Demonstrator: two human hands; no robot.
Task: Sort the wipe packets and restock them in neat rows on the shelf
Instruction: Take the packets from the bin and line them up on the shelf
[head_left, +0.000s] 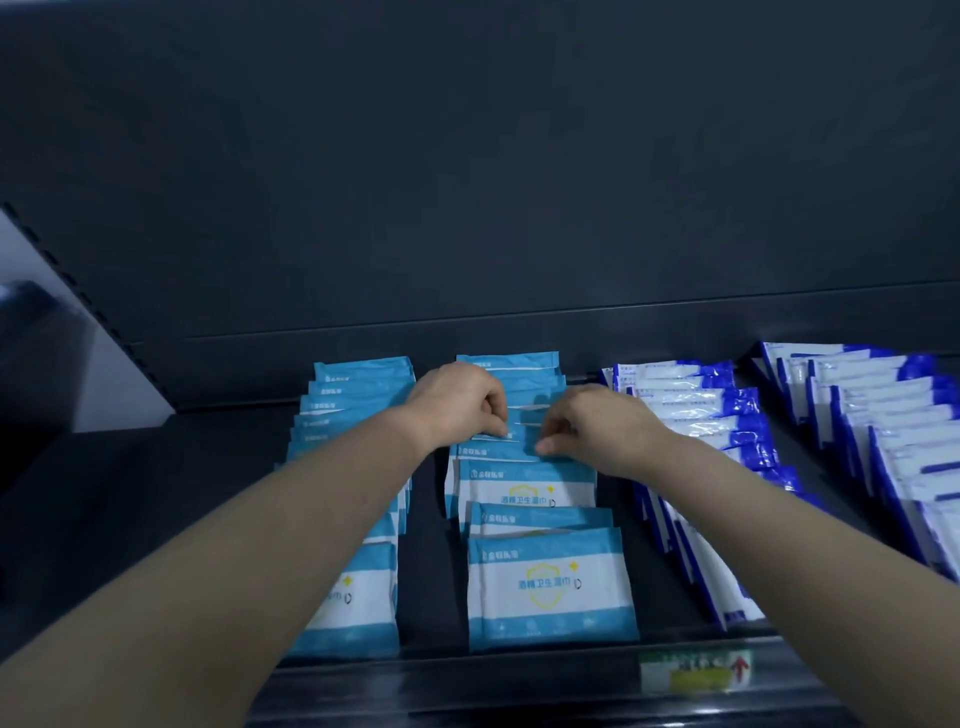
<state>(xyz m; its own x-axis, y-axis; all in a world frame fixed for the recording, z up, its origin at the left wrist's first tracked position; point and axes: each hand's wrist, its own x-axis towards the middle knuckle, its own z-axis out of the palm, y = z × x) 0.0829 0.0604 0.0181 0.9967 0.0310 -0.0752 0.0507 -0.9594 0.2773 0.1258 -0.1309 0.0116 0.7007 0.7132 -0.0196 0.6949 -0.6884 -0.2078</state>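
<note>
done: four rows (696, 415) stand filled on the shelf (171, 499).
left: middle teal row (545, 582) uneven.
hands: left hand (457, 402) and right hand (597, 426) both pinch a mid-row packet (522, 434).

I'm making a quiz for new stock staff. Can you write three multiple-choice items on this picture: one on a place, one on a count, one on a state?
1. Where do the left hand and right hand work?
A. leftmost row
B. second teal row
C. rightmost row

2. How many rows of packets lie on the shelf?
A. two
B. three
C. four

3. What are the hands doing?
A. pinching packets
B. lying flat on the shelf
C. hanging idle

Answers:
1 B: both hands meet over that row.
2 C: the first teal row, the second, and two blue-and-white rows.
3 A: the fingers of both hands curl onto packet tops.
</note>
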